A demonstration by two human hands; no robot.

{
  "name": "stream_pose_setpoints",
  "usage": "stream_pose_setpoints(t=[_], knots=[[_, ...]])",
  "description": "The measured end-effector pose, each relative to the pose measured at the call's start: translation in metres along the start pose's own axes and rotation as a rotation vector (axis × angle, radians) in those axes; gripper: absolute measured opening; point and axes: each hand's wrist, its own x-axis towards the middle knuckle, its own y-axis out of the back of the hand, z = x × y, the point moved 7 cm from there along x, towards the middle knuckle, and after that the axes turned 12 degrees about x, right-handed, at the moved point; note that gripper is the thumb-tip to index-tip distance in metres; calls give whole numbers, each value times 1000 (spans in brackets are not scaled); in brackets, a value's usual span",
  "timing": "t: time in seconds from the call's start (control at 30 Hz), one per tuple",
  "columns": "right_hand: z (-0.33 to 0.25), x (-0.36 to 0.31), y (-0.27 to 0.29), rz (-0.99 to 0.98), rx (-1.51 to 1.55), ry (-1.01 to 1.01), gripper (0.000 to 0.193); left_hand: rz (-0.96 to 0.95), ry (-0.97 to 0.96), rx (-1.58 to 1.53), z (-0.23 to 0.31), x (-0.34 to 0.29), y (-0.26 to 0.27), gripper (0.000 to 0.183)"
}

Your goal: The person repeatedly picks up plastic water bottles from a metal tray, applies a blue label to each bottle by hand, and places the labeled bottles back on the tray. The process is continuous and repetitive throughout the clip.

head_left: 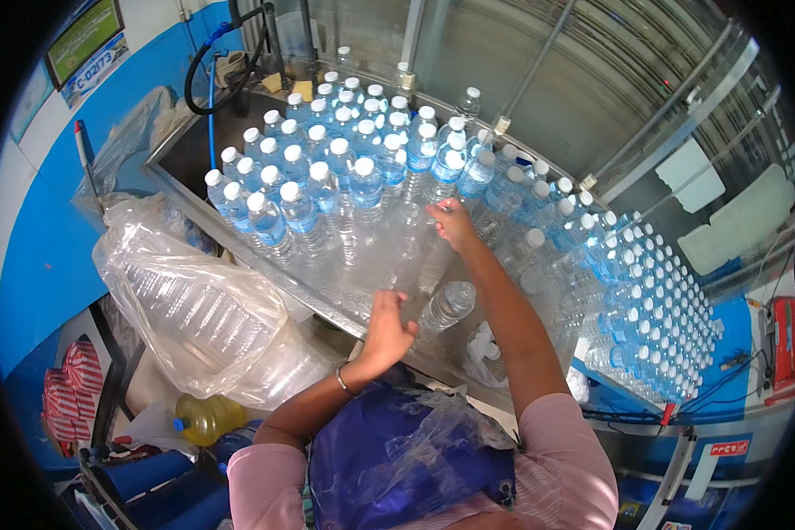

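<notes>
My left hand (pixel 387 334), with a bangle at the wrist, hovers over the near rim of a metal sink-like table (pixel 314 305). Its fingers are slightly curled and its thumb stands apart, with nothing seen in it. Just right of it a clear plastic bottle without a cap (pixel 449 306) leans at a tilt. Farther in, my right hand (pixel 455 225) has its fingers closed in a pinch; what they hold, if anything, is too small to make out. Rows of white-capped water bottles with blue labels (pixel 367 184) stand just beyond it.
Many more capped bottles (pixel 654 283) are packed at the right. A large clear bag of empty bottles (pixel 194 300) leans against the table's left side. A black hose (pixel 194 84) hangs at the back left. Below lies a yellow jug (pixel 210 419). A blue plastic apron (pixel 397 459) covers my front.
</notes>
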Motion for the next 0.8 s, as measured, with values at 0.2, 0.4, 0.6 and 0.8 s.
stream_pose_setpoints(t=[0.2, 0.4, 0.6, 0.8], knots=[[31, 17, 29, -4, 356, -93, 21, 339, -23, 110, -24, 38, 26, 71], [20, 4, 30, 82, 305, -74, 24, 345, -33, 199, -28, 89, 20, 76], [9, -16, 30, 172, 192, -55, 31, 268, -140, 159, -1, 83, 10, 74], [-61, -112, 5, 66, -1003, 531, 34, 189, -90, 110, 13, 111, -19, 71]])
